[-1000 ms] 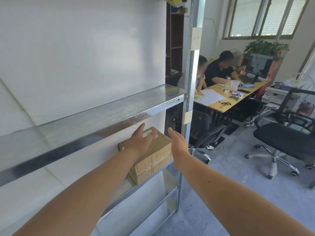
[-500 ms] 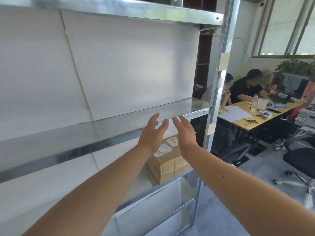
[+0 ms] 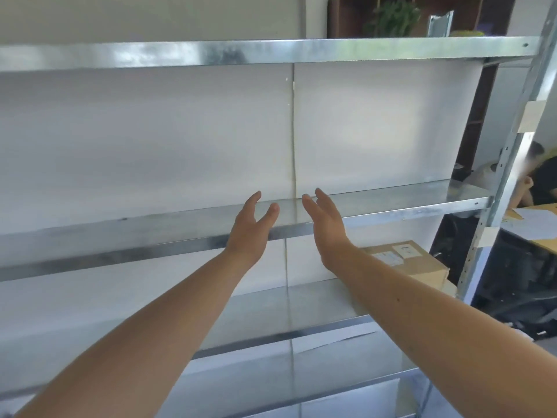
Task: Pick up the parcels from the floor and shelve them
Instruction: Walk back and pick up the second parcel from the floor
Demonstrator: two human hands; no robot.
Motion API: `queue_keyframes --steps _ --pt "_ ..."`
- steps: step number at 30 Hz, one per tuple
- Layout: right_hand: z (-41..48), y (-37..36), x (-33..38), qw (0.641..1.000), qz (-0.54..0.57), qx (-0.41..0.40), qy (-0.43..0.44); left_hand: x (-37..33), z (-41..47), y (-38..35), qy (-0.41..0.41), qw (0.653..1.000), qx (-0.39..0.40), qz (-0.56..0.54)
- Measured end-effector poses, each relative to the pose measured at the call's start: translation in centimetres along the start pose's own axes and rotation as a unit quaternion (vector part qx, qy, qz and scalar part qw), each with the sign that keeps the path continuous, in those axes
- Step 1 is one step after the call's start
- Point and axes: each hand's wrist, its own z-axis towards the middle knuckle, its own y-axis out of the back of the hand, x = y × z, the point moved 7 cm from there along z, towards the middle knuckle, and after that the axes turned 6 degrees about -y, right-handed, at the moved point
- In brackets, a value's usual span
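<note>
As a brown cardboard parcel [image 3: 405, 262] sat on the grey metal shelf [image 3: 316, 298] at right, left hand [image 3: 251, 227] and right hand [image 3: 327, 224] hovered spread, empty; another floor pickup looked due.

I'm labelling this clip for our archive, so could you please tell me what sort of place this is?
Most likely an office with a storage corner: galvanised metal shelving holds a labelled cardboard parcel, and just past its upright a person sits at a wooden desk strewn with papers.
</note>
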Motion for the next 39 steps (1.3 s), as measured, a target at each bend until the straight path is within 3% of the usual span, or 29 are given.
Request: queue_keyframes --steps 8,17,29,39 --pt "-8.4 -16.7 -0.9 0.99 0.024 0.141 -0.01 1.5 -7.8 18.8 0.035 0.989 -0.134 0.059" --pt "-17.6 -31.4 -1.2 0.955 0.031 0.294 -0.014 1.3 -17.1 33.2 0.069 0.963 -0.241 0.097" --pt "-29.0 -45.7 -2.7 0.875 0.037 0.482 -0.044 -1.0 -29.1 45.2 0.117 0.89 -0.41 0.161" --pt "-34.7 -51.7 -5.3 0.798 0.035 0.599 -0.058 -1.1 -36.8 49.8 0.162 0.816 -0.528 0.17"
